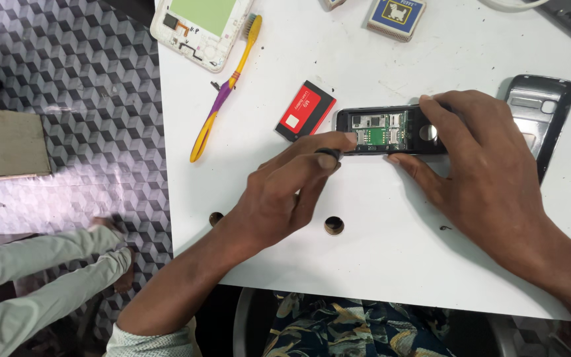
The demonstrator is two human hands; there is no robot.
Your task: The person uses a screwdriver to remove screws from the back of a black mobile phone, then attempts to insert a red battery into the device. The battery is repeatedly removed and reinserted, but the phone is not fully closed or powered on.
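A: Where's the phone (384, 130)?

B: Flat on the white bench (391, 231), right of centre, nearer the far edge than the near one. Long axis runs left-right, parallel to the near edge. Back cover off, open back facing up. Green circuit board and metal slots show in the left half; the right half is under the right hand (490, 165).

A: Grip?

B: Right hand lies over the right end, fingers curled loosely around it: one fingertip on the far edge, thumb on the near edge. Clamped on the body. Left hand (285, 185) comes in from the near-left, fingers pinched shut on a small dark tool (330, 153). The tool tip is at the phone's near-left corner. Can't tell what kind of tool; most of it is hidden in the fist.

A: Anything else on the bench?

B: Red and black flat battery (305, 110) just left of the phone, tilted, not touching. Glossy dark back cover (542, 116) lies by the right edge, past the right hand, inside face up. Yellow and purple toothbrush (226, 89) lies diagonally at the left edge, bristles toward the far side. White phone frame with a green panel (199, 26) sits at the far-left corner, beside the brush head. Small blue and white box (396, 16) at the far edge. Two round holes in the benchtop near the left hand.
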